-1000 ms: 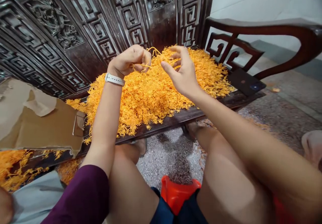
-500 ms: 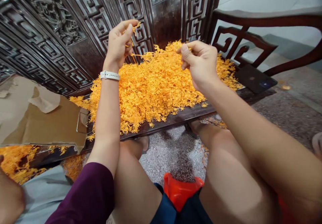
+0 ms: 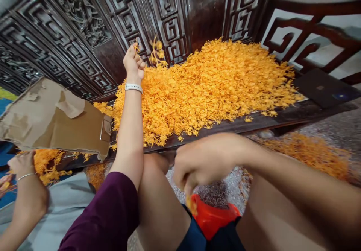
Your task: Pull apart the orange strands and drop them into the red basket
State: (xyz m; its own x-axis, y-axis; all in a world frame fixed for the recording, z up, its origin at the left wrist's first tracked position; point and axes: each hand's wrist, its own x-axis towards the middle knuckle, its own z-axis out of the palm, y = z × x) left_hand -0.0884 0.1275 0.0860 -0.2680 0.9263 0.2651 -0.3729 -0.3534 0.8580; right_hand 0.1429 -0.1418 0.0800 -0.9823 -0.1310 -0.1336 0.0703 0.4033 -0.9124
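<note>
My left hand (image 3: 134, 63), a white band on its wrist, is closed on an orange strand over the left back part of the heap. Small orange pieces (image 3: 157, 52) appear blurred in the air just right of it. A wide heap of orange thread-like pieces (image 3: 197, 89) covers the dark wooden bench. My right hand (image 3: 205, 162) is low in front of the bench, fingers pointing down and pinched on a blurred orange piece (image 3: 191, 206), just above the red plastic container (image 3: 214, 217) between my legs.
Torn cardboard (image 3: 76, 125) stands on the bench at the left. Beside it are another person's hands (image 3: 22, 166) and more orange pieces (image 3: 47, 162). A dark flat device (image 3: 324, 87) lies at the right end. Orange scraps (image 3: 313, 155) cover the floor, and carved panels (image 3: 105, 51) rise behind.
My right hand has moved down from the heap to above the red container. The strand stretched between my hands is gone. The view has shifted, and the other person's hands now show at the left.
</note>
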